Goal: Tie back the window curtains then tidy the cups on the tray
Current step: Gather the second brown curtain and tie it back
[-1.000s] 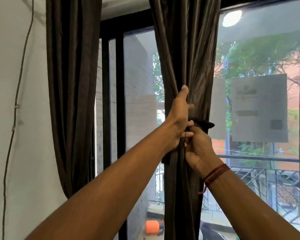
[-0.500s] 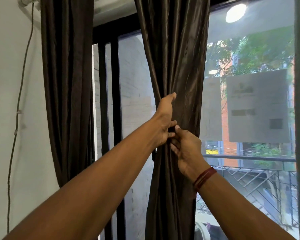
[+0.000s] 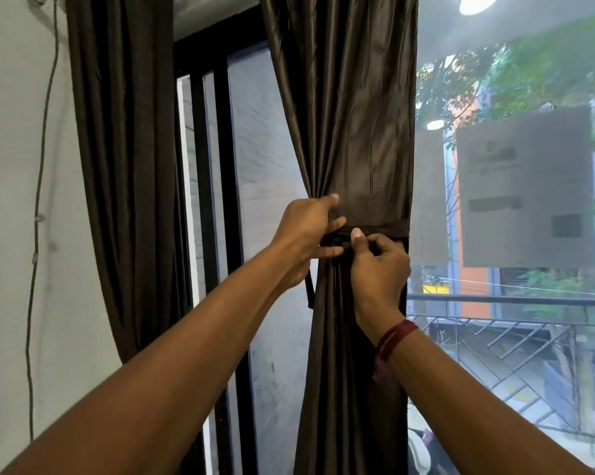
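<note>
A loose curtain (image 3: pixel 124 166) hangs by the wall, at the window's left edge. Past the black frame bars (image 3: pixel 227 200), a second curtain (image 3: pixel 350 114) is cinched at mid-height by a tie band (image 3: pixel 388 228) wrapped round it. The left hand (image 3: pixel 306 234) and right hand (image 3: pixel 380 265) meet at the band's front, touching, each pinching it.

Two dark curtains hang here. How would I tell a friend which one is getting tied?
Find the black window frame beside the white wall. Two dark brown curtains hang there: skip the loose curtain against the wall and take the middle curtain in front of the glass. Only it is cinched by a fabric band, pinched by the left hand and right hand.
</note>
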